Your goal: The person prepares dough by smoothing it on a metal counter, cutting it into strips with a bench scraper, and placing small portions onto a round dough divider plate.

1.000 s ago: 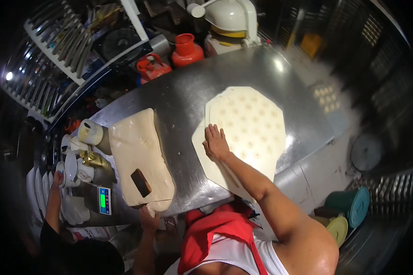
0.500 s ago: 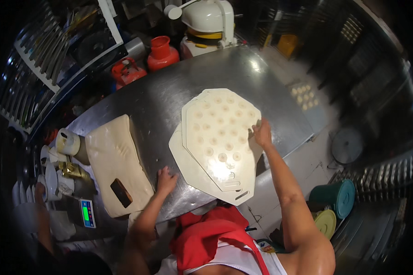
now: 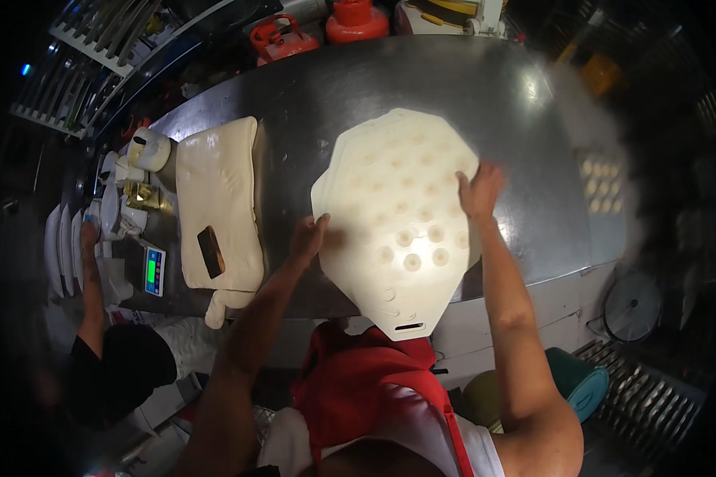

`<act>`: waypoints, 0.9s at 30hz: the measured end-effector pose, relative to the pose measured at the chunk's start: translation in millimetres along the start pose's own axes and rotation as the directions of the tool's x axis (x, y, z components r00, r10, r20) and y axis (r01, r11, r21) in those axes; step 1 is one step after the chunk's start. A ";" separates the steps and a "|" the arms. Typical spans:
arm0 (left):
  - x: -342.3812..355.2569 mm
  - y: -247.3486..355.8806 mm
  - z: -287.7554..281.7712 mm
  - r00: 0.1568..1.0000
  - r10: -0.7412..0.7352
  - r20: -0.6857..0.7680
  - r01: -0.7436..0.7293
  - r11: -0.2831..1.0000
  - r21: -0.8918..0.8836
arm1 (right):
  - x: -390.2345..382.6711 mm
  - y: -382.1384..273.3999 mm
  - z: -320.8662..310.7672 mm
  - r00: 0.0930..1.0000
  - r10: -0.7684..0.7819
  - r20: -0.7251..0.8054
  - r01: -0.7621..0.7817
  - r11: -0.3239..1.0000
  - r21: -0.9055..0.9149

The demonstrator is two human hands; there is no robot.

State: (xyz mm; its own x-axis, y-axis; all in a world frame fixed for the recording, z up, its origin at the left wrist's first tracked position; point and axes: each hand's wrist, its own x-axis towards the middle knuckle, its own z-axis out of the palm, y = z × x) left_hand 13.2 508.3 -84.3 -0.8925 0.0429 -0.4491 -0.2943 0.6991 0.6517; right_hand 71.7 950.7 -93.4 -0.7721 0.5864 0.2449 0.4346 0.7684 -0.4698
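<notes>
Boards: cream, stacked, on table, my twelve o'clock. My left hand: at their nine-o'clock edge, fingers curled; grip, cannot tell. My right hand: two-o'clock edge, unclenched, thumb spread. Dough: boards' nine o'clock, dark oblong atop.

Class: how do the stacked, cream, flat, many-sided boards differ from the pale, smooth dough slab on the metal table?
The stacked boards have straight, angular edges; the dough slab is roughly rectangular with rounded edges. The stacked boards show many round marks; the dough slab lacks them and carries a dark, oblong object. Both are pale and broad.
</notes>
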 end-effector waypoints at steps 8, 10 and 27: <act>-22.2 -28.9 -21.7 1.000 0.008 0.018 -0.008 1.000 0.008 | -61.3 -32.4 -34.3 0.997 0.022 0.069 -0.027 0.998 0.062; -37.3 -32.6 -25.0 0.992 -0.038 0.123 0.034 0.999 0.030 | -80.9 -30.9 -63.9 0.900 0.269 0.342 -0.312 0.947 0.075; -114.4 -61.8 21.9 0.983 0.180 -0.035 -0.182 0.982 -0.058 | -61.6 -19.3 -61.9 0.908 0.197 0.370 -0.239 0.969 0.070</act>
State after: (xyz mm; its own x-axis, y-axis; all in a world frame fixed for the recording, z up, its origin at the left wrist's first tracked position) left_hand 141.0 475.8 -86.5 -0.9423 0.1427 -0.3028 -0.1466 0.6371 0.7567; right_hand 139.5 915.7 -46.9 -0.7871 0.5887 -0.1844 0.5726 0.5861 -0.5732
